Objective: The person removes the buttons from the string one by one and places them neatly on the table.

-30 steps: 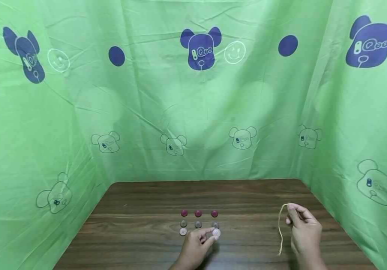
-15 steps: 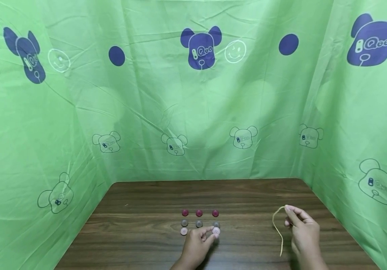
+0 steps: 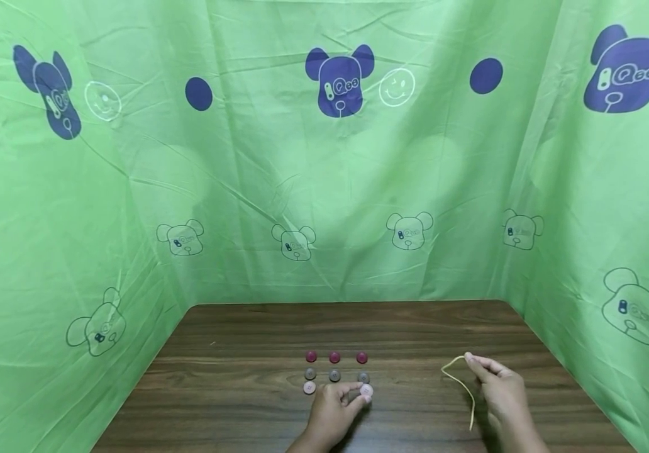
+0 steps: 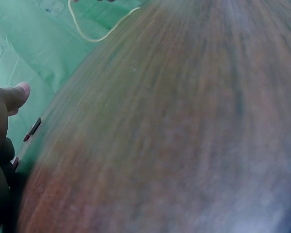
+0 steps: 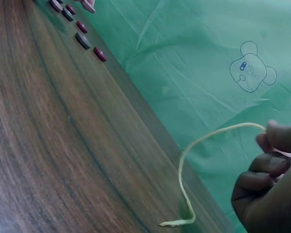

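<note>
Several buttons lie in rows on the brown wooden table (image 3: 234, 390): a far row of red buttons (image 3: 334, 357), a middle row of grey buttons (image 3: 334, 375), and a pink button (image 3: 309, 388) at the near left. My left hand (image 3: 332, 412) pinches another pink button (image 3: 366, 391) at the near right of the grid. To the right, my right hand (image 3: 500, 393) pinches the upper end of a pale yellow string (image 3: 463, 384), whose lower end trails on the table; in the right wrist view the string (image 5: 199, 165) curves down from my fingers (image 5: 274, 141) to the wood.
A green cloth with bear prints (image 3: 324, 157) hangs round the table at the back and both sides. The table's back edge (image 3: 347, 304) meets the cloth. In the left wrist view the string (image 4: 94, 29) shows far off past blurred wood.
My right hand has sunk and shifted left, carrying the string's top end lower so the string bows out. My left hand stays on the pink button.
</note>
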`<control>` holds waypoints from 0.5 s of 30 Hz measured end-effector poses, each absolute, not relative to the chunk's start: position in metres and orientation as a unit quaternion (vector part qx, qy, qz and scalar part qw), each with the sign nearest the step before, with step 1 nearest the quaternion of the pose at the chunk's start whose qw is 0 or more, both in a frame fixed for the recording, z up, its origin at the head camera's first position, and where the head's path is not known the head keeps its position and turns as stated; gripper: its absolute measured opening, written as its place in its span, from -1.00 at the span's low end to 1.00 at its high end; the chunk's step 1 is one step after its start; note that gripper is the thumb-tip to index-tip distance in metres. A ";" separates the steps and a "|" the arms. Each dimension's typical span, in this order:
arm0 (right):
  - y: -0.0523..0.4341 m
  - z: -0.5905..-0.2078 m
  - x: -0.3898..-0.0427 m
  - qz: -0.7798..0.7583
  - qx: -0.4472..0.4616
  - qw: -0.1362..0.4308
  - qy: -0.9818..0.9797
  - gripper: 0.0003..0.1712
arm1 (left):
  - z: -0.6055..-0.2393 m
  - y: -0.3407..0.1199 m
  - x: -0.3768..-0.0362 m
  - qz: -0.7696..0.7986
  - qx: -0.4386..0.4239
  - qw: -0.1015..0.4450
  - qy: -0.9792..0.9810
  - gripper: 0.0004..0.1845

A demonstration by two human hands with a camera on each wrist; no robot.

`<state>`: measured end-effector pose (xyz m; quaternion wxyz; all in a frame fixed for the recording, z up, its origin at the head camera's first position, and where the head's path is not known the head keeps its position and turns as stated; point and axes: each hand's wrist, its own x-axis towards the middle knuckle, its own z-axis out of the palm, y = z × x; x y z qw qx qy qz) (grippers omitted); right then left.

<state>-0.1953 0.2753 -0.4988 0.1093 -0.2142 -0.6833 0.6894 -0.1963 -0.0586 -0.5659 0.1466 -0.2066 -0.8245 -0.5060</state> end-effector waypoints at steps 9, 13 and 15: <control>0.278 -0.506 -0.197 0.663 -0.174 0.021 -0.728 -0.92 | -0.568 -0.058 -0.199 -0.491 -0.176 0.117 -0.845 -0.70; 0.277 -0.505 -0.197 0.676 -0.162 0.015 -0.719 -0.94 | -0.568 -0.056 -0.199 -0.486 -0.171 0.116 -0.849 -0.71; 0.276 -0.504 -0.197 0.678 -0.161 0.019 -0.717 -0.93 | -0.567 -0.056 -0.198 -0.483 -0.171 0.119 -0.850 -0.71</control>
